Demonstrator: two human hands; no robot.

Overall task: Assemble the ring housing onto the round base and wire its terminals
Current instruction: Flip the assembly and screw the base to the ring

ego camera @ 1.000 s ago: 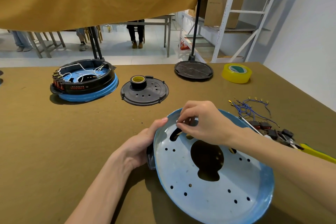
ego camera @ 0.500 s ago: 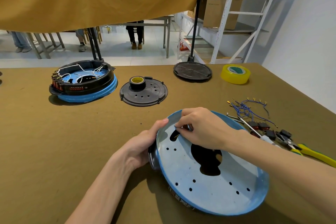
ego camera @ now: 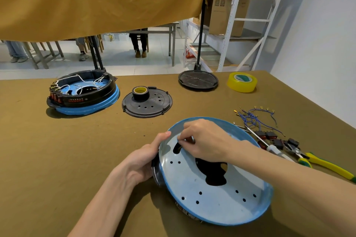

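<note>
You keep your left hand (ego camera: 141, 163) gripping the base (ego camera: 212, 188), now tipped up steeper on the table (ego camera: 57, 159), while your right hand (ego camera: 204, 140) pinches something small at its slot, fastening unfinished.

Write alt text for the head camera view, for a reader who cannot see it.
A person tilts a blue-rimmed round base on a brown table: the left hand grips its edge, and the right hand pinches something small at a slot. Behind lie a finished wired unit, a black cover plate, yellow tape, blue wires and pliers.
</note>
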